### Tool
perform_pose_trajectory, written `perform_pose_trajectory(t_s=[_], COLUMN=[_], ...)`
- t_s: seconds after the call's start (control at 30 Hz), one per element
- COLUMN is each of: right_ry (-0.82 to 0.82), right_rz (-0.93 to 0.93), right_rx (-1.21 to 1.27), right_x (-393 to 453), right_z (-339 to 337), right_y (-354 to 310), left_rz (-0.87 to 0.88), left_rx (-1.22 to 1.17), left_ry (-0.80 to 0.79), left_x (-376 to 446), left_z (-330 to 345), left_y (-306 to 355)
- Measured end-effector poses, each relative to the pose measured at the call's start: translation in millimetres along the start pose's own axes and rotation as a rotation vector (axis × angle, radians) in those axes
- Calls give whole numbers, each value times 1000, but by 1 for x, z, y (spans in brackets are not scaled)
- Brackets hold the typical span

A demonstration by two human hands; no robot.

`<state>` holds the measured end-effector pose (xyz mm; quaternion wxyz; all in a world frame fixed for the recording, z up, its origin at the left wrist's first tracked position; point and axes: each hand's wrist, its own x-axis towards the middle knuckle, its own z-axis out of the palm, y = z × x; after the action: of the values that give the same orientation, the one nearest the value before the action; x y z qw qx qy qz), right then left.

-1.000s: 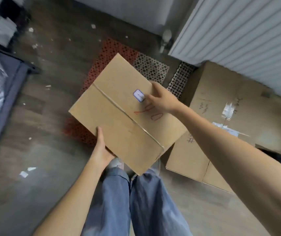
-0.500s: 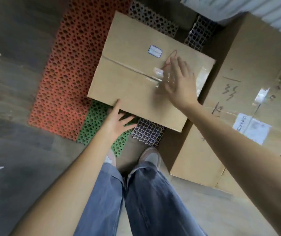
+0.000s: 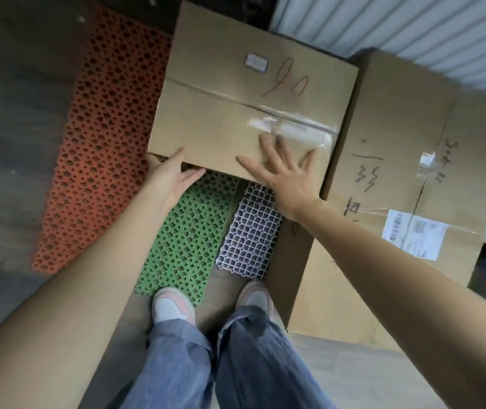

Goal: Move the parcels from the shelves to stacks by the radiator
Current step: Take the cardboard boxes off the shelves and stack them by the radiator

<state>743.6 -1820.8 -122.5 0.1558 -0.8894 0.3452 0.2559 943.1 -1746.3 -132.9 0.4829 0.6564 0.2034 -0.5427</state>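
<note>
The flat brown cardboard parcel (image 3: 250, 101) sits on the perforated floor mats (image 3: 103, 149), tight beside the big carton (image 3: 407, 160) under the white radiator (image 3: 413, 33). Left hand (image 3: 166, 177) cups its near edge; right hand (image 3: 286, 175) lies spread flat on top, gripping nothing. Best nudge it square, fingers clear

Looked like a storage or parcel-sorting room: taped cardboard parcel (image 3: 250, 107) with handwritten number, bigger carton (image 3: 407, 160) with shipping label just right of it, perforated plastic floor mats (image 3: 100, 143) under it, ribbed white radiator (image 3: 413, 31) behind, worn wood floor (image 3: 8, 113).
</note>
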Motion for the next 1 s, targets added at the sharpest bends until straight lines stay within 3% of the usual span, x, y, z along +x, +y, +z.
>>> perform_pose_trajectory(t_s=[0.1, 0.2, 0.33, 0.47, 0.6, 0.73, 0.87, 1.0], right_ry=[-70, -212, -336, -248, -111, 85, 90, 109], right_rz=[154, 236, 118, 20, -105, -225, -506, -770], right_rx=[41, 196, 292, 313, 291, 357, 303, 224], right_x=[11, -9, -67, -131, -201, -259, -326, -388], right_z=[-27, -55, -135, -250, -385, -479, -528, -573], right_y=[7, -12, -59, -111, -166, -227, -300, -371], left_rz=[26, -14, -92, 61, 267, 351, 482, 506], left_rx=[183, 519, 776, 924, 1004, 1020, 931, 860], left_ry=[-114, -166, -199, -180, -42, 112, 316, 408], left_x=[-5, -45, -135, -244, -387, -525, -648, -742], left_z=[5, -15, -51, -76, -110, -172, -230, -296], left_y=[19, 23, 58, 139, 226, 274, 276, 244])
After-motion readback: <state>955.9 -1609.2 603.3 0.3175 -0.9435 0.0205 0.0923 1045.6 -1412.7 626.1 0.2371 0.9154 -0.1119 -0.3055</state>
